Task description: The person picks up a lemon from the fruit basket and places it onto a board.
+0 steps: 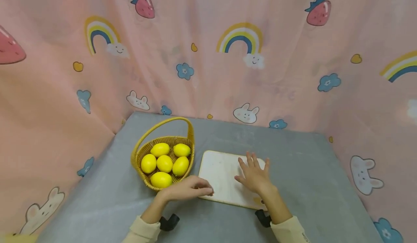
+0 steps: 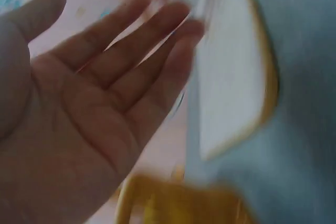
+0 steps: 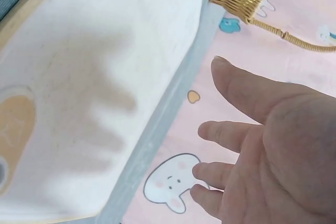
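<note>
A white rectangular board (image 1: 221,177) with a thin tan edge lies on the grey table. Above its right part my right hand (image 1: 255,174) hovers with fingers spread, its shadow falling on the board in the right wrist view. My left hand (image 1: 187,189) is over the board's near left corner, beside the basket, holding nothing; its palm and extended fingers show in the left wrist view. Left of the board stands a woven basket (image 1: 138,168) with a tall handle. Several yellow lemons (image 1: 164,163) sit inside it. Neither hand touches the lemons.
A grey cloth (image 1: 309,185) covers the table. Behind and on both sides hangs a pink curtain (image 1: 208,83) printed with rainbows, rabbits and strawberries. The basket's handle (image 1: 159,125) arches up near the table's back left.
</note>
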Demonstrator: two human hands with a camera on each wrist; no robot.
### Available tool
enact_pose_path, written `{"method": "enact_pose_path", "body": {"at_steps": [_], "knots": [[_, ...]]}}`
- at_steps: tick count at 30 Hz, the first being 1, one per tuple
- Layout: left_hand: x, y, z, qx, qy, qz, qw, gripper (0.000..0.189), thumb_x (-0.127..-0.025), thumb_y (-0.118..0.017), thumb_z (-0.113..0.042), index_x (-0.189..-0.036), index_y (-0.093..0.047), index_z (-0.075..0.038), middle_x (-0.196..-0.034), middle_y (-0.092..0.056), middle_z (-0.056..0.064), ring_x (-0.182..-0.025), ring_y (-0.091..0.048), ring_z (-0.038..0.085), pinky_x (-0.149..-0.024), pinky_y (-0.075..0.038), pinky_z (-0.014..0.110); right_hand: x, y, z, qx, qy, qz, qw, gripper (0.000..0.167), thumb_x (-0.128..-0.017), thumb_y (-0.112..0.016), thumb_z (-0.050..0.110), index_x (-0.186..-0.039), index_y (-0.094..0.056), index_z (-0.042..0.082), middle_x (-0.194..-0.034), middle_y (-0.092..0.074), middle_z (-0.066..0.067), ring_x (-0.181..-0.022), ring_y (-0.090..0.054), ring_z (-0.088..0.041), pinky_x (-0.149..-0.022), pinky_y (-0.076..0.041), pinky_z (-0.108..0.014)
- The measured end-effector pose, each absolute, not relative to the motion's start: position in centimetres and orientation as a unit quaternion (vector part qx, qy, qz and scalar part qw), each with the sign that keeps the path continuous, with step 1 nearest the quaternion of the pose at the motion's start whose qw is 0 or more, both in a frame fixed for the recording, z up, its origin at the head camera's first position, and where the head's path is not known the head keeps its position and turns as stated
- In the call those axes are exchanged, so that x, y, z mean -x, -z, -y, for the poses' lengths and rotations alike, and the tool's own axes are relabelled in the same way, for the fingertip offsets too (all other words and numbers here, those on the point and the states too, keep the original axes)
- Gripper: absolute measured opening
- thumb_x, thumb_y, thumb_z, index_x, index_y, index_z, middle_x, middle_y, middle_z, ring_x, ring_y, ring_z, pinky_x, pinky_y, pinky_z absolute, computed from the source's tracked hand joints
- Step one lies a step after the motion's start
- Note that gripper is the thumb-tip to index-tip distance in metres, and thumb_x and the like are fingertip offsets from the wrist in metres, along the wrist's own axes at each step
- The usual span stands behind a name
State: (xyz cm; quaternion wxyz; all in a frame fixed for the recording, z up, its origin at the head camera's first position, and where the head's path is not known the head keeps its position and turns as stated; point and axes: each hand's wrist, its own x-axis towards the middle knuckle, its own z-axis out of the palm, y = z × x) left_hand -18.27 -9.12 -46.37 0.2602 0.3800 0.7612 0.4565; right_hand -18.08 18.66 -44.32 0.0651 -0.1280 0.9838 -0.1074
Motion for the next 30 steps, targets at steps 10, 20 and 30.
{"method": "enact_pose_path", "body": {"at_steps": [10, 20, 30], "knots": [[15.1, 44.4, 21.8, -0.229, -0.509, -0.802, 0.211, 0.035, -0.103, -0.056, -0.023, -0.089, -0.077, 0.001, -0.085, -0.074, 0.016, -0.077, -0.067, 0.028, -0.067, -0.056, 0.042, 17.8, 44.3, -18.5, 0.122, 0.112, -0.984, 0.070, 0.067, -0.097, -0.064, 0.035, -0.150, -0.042, 0.003, -0.160, -0.014, -0.030, -0.148, -0.012, -0.047, -0.104, 0.007, -0.076], [15.7, 46.3, 26.5, -0.001, -0.524, -0.850, 0.050, 0.045, -0.086, -0.079, -0.025, -0.098, -0.043, -0.001, -0.081, -0.044, 0.010, -0.075, -0.051, 0.025, -0.065, -0.042, 0.032, 17.5, 44.6, -18.4, 0.128, 0.112, -0.983, 0.065, 0.065, -0.096, -0.066, 0.035, -0.148, -0.045, 0.002, -0.159, -0.018, -0.031, -0.146, -0.015, -0.048, -0.104, 0.001, -0.078], [18.3, 49.6, 25.3, -0.125, -0.568, -0.812, -0.046, 0.098, -0.080, -0.081, -0.004, -0.158, -0.023, -0.006, -0.163, -0.014, 0.020, -0.146, -0.013, 0.044, -0.108, -0.014, 0.069, 17.5, 45.3, -18.7, 0.124, 0.125, -0.982, 0.069, 0.065, -0.095, -0.067, 0.034, -0.147, -0.046, 0.001, -0.158, -0.018, -0.032, -0.146, -0.015, -0.049, -0.104, 0.006, -0.077]]}}
